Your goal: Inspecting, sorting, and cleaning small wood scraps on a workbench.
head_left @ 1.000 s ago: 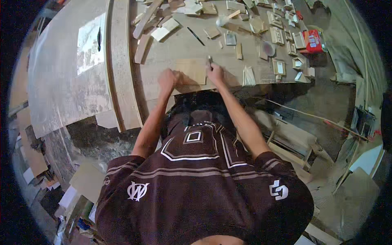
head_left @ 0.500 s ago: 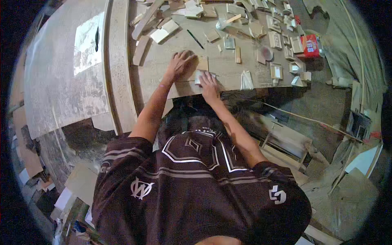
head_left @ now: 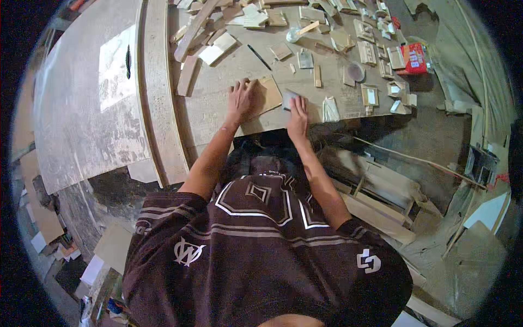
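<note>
A thin light-brown wooden board (head_left: 269, 92) lies on the worktable (head_left: 202, 122) near its front edge. My left hand (head_left: 241, 101) rests on the left part of this board, its fingers apart and bent at the tips. My right hand (head_left: 298, 117) grips a grey flat pad (head_left: 290, 97) just beyond the board's right end. A black pen (head_left: 259, 56) lies behind the board, and a small wooden strip (head_left: 317, 76) lies to the right behind my right hand.
Scattered wood offcuts (head_left: 217, 47) and small shaped pieces (head_left: 366, 53) cover the back and right of the table. A pale crumpled piece (head_left: 329, 109) lies near the edge, a red pack (head_left: 413, 59) at far right. Long planks (head_left: 155, 103) run along the left, beside a large panel (head_left: 81, 109).
Over the last second my right hand went down onto the board with the grey pad, then moved right, off its end. My left hand moved onto the board, which now sits more angled.
</note>
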### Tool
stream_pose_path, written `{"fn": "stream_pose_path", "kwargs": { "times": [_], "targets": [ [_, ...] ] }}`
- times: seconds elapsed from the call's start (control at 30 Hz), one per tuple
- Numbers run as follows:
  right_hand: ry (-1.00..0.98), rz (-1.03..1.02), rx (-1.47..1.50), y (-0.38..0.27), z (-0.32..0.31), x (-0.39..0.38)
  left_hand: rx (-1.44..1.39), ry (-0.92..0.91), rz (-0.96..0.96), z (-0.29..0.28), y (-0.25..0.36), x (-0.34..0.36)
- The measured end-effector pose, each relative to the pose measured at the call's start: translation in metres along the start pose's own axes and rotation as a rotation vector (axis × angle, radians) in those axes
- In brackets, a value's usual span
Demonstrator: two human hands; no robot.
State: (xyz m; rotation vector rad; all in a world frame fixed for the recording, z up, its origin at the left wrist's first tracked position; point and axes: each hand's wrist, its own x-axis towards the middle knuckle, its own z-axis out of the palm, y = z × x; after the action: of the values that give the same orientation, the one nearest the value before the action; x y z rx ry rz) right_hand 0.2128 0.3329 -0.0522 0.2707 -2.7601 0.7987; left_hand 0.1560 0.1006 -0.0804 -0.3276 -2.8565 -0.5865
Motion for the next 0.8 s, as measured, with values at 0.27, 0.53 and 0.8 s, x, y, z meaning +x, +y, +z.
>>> {"fn": "stream_pose_path", "kwargs": {
  "times": [0.27,0.53,0.8],
  "targets": [
    [-0.383,-0.406,-0.053,-0.026,0.028,-0.024,-0.048,-0.118,-0.119,-0.01,0.009,0.005],
    [-0.369,-0.435,-0.051,0.009,0.003,0.001,-0.098,-0.108,-0.09,-0.007,0.004,0.009],
    [-0.268,-0.343,0.113,0.009,-0.01,0.008,-0.093,-0.017,-0.061,0.004,-0.005,0.002]
  ]
}}
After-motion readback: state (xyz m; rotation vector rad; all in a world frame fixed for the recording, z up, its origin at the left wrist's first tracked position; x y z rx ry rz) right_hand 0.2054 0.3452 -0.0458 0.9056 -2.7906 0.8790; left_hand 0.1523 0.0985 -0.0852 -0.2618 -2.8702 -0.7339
